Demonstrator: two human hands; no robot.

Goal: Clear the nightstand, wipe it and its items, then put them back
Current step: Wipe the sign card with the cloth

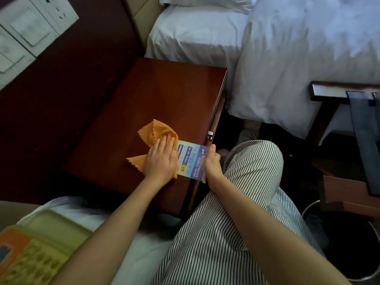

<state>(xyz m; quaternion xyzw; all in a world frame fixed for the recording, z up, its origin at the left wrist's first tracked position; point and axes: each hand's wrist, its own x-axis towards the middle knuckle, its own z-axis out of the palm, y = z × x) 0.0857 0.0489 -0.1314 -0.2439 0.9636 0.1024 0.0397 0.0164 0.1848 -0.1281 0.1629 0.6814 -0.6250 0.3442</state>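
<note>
Now left hand (161,159) flat, pressing orange cloth (158,132) on nightstand (164,95); right hand (212,161) pinching card (191,159).

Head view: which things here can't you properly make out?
All in the head view:
- Blue card: print too small to read; left edge lies under the orange cloth and left hand.
- Right hand: fingers out of sight beneath the card.
- Telephone: blurred, cut off by the bottom-left corner.
- Wall switches: blurred, cut off at the left edge.
</note>
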